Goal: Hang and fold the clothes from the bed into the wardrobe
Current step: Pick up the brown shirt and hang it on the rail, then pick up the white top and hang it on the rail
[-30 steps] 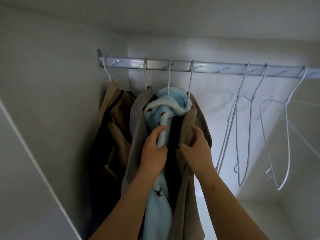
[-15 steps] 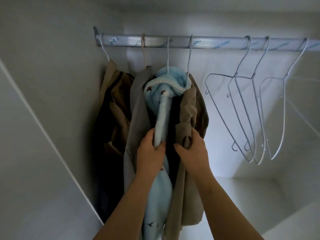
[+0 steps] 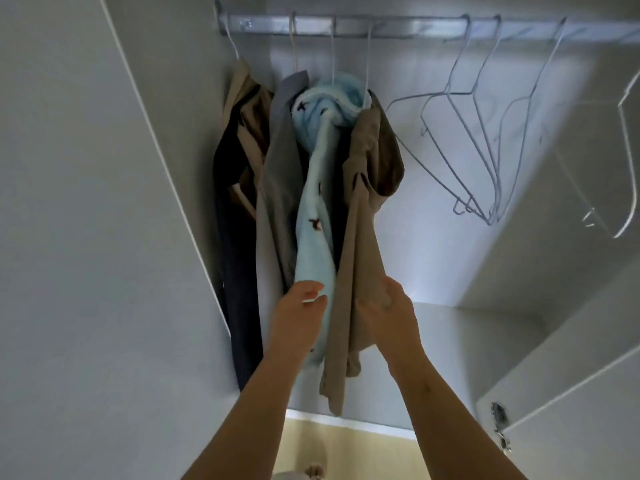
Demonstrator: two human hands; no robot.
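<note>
Inside the white wardrobe a metal rail (image 3: 398, 29) runs across the top. Several garments hang at its left end: a tan and dark one (image 3: 239, 140), a grey one (image 3: 280, 161), a light blue garment (image 3: 317, 216) with small dark motifs, and a beige garment (image 3: 360, 237). My left hand (image 3: 301, 313) grips the lower part of the light blue garment. My right hand (image 3: 384, 306) grips the beige garment beside it, at about the same height.
Several empty wire hangers (image 3: 474, 140) hang to the right on the rail, another hanger (image 3: 628, 161) at the far right. The wardrobe floor (image 3: 467, 341) lies below, an open door with a hinge (image 3: 500, 427) at the lower right, and a side panel (image 3: 104, 237) at left.
Both hands have slid down the two garments, from near the collars to their lower parts. The view has tilted down, so the rail sits higher in frame.
</note>
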